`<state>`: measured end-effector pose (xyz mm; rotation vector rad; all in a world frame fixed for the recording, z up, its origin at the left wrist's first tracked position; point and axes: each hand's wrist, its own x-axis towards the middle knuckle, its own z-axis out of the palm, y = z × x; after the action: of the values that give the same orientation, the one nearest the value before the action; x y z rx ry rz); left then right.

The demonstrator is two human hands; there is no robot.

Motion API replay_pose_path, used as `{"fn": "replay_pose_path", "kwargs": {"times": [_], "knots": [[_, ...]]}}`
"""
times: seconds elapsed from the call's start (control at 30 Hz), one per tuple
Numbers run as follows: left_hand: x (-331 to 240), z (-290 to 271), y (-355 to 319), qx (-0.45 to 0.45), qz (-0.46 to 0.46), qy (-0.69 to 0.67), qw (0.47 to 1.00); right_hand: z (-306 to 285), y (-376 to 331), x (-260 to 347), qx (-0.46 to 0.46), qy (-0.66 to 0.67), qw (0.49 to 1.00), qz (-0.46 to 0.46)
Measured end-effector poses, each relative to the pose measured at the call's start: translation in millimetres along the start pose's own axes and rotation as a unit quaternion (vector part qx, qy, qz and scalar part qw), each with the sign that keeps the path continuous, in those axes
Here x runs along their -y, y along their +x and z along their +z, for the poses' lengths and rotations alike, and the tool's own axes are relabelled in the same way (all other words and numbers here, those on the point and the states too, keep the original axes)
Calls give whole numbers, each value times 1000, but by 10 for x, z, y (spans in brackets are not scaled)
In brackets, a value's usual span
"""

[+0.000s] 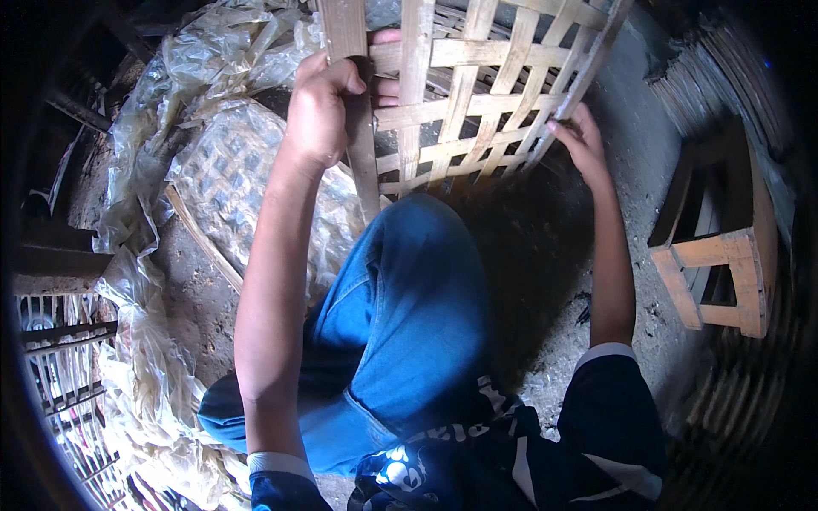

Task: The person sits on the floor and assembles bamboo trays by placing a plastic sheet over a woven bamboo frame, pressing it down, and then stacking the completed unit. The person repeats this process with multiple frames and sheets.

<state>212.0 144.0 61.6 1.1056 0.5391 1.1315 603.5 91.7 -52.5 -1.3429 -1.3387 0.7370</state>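
A woven bamboo panel (477, 106) of flat crossing strips, with a wooden slat along each side, stands tilted beyond my raised knee. My left hand (319, 106) grips its left slat, the thumb over the near face and the fingers passing behind, partly seen through the gaps. Over at the lower right edge, my right hand (581, 143) pinches the thin side slat between thumb and fingers. The panel's top runs out of the picture.
Crumpled clear plastic sheeting (136, 298) lies along the left, over another woven piece (226, 175). A loose bamboo strip (204, 238) rests on the dirty floor. On the right stand a wooden stool (720, 264) and stacked thin sheets (724, 81). Slatted bamboo (72, 383) lines the lower left.
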Motion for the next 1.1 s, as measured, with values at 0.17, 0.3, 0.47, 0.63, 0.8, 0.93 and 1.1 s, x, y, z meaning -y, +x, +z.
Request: {"fn": "replay_pose_path", "kwargs": {"times": [0.17,0.3,0.47,0.63,0.8,0.93,1.1], "knots": [[35,22,79,-16,13,88,996,26,-453,-555,32,42,995,79],[4,92,0,-18,-3,73,997,274,-437,-688,-89,50,994,47],[79,-28,8,-39,39,148,987,521,-440,-671,-215,-286,931,-68],[104,-84,4,-20,81,300,950,509,-351,-703,-254,-375,891,-34],[99,-76,-20,-22,77,293,953,468,-292,-650,-204,-367,907,2],[217,-162,41,-22,84,197,977,424,-436,-753,-178,-66,979,-76],[230,-241,36,-5,124,282,951,426,-430,-569,-205,-180,961,-37]]}}
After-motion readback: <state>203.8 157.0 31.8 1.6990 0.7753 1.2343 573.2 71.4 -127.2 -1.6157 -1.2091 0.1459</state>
